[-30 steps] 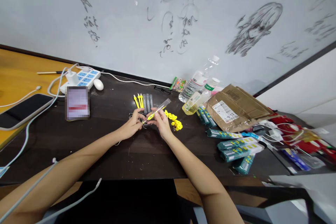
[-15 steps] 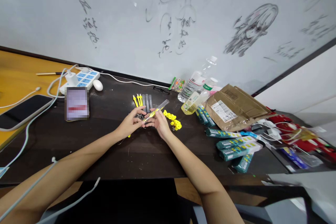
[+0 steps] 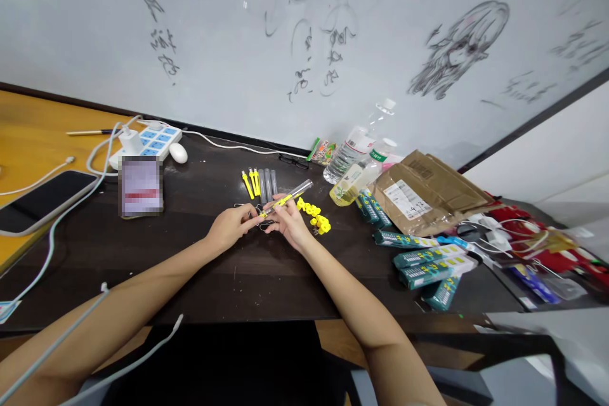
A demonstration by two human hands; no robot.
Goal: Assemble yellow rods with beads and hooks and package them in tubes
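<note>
Between the fingers of my right hand (image 3: 292,225) lies a clear plastic tube (image 3: 301,188), tilted with its far end up and to the right. A yellow rod (image 3: 283,201) shows inside it. At the tube's near end, my left hand (image 3: 229,227) pinches the yellow tip with thumb and forefinger. Several yellow rods (image 3: 255,183) lie just beyond, alongside several empty clear tubes (image 3: 268,185). Small yellow pieces (image 3: 322,224) are clustered to the right of my right hand. Thin wire loops are partly hidden beneath my fingers.
On the right are teal boxes (image 3: 423,273), a brown parcel (image 3: 419,193) and plastic bottles (image 3: 349,155). A power strip (image 3: 162,139), a white mouse (image 3: 177,153) and a phone (image 3: 45,203) lie left. The whiteboard (image 3: 228,63) rises behind the dark table (image 3: 190,285).
The tube has shifted slightly right and up. My left fingers have drawn together at its near end, where they were more spread before.
</note>
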